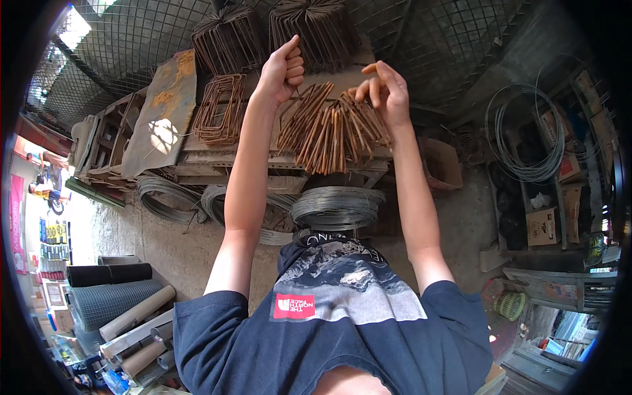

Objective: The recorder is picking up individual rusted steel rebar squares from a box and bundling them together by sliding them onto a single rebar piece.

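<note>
Near the top centre of the frame, the left hand (pixel 282 69) is curled into a loose fist, its fingers pressed together around the end of a thin rusty rod that belongs to the bundle of bent steel stirrups (pixel 332 128) spread just below it. The right hand (pixel 385 92), a little to the right, has its fingers partly spread and bent, the fingertips touching the upper ends of the same rust-coloured stirrups; whether it pinches any one of them I cannot tell. The stirrups fan out across the wooden tabletop (pixel 217 158) between both forearms. To the left on the tabletop lies a smaller stack of rectangular stirrups (pixel 217 108), beside a rusty metal sheet (pixel 161 112). Darker stacks of stirrups (pixel 276 33) stand at the upper edge. Coils of grey wire (pixel 337 207) lie on the floor below the tabletop, at mid-frame.
</note>
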{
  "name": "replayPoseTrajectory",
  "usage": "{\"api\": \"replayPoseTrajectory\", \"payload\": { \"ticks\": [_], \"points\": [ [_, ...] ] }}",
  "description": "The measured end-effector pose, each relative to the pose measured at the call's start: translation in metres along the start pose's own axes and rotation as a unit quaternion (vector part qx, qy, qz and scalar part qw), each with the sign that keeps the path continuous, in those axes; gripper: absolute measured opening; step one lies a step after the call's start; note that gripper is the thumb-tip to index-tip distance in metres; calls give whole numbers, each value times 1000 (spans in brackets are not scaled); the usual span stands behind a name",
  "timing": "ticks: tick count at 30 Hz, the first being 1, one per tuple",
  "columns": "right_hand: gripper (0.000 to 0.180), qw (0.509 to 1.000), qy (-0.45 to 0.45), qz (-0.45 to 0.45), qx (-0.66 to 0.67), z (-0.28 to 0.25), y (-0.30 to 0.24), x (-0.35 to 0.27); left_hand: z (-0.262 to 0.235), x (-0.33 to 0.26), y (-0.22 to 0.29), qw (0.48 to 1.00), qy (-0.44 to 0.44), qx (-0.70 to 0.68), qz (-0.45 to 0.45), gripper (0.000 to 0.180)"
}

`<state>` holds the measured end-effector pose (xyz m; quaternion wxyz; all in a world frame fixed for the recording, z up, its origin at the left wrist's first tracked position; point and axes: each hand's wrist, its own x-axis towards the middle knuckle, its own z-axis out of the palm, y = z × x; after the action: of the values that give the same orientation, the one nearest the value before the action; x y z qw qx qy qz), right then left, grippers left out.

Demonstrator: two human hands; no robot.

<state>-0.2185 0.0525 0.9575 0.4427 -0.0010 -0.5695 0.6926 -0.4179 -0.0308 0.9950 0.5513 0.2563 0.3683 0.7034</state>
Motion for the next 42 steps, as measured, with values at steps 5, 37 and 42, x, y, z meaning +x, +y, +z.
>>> {"api": "replayPoseTrajectory", "payload": {
  "ticks": [5,37,42],
  "points": [
    [31,999,28,10,19,3,-8,-21,1,-3,2,1000,7,5,11,44],
    [31,994,28,-22,106,34,-12,-12,9,-34,-10,997,1,77,7,42],
    [34,994,56,-76,-49,30,5,2,6,-19,-7,997,-9,78,27,43]
  ]
}}
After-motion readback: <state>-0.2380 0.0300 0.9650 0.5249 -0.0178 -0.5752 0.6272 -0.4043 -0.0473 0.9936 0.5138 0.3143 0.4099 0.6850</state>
